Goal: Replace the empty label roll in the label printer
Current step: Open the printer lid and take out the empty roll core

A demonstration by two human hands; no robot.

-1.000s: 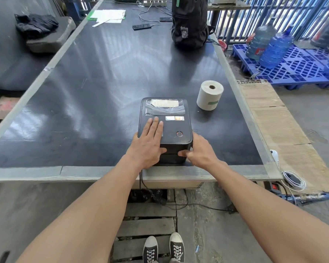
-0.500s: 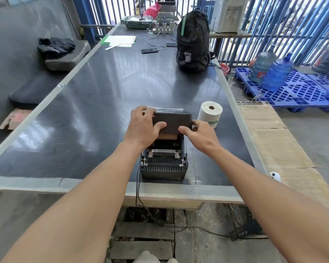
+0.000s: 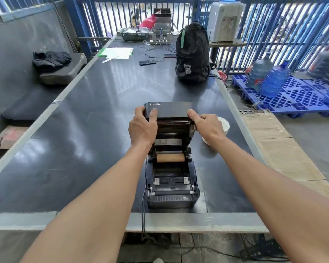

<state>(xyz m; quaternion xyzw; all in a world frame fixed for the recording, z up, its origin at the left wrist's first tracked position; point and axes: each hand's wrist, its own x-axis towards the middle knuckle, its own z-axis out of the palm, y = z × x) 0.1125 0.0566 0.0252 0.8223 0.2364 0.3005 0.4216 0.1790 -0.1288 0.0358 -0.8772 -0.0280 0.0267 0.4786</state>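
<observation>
The black label printer [image 3: 172, 188] stands at the table's near edge with its lid [image 3: 170, 109] swung up and back. My left hand [image 3: 142, 128] grips the lid's left front corner and my right hand [image 3: 207, 125] holds its right side. Inside the open bay lies the empty brown cardboard core [image 3: 170, 157] on its holder. The new white label roll [image 3: 223, 127] stands on the table to the right of the printer, mostly hidden behind my right hand.
A black backpack [image 3: 192, 54] stands at the far end of the dark table [image 3: 84, 130], with a phone [image 3: 147, 62], papers and a power strip nearby. The printer's cable hangs over the front edge. Water jugs on a blue pallet [image 3: 292, 95] sit to the right.
The lid went from shut, with my hands on the top and front, to fully raised with both hands on it. The empty core is now exposed.
</observation>
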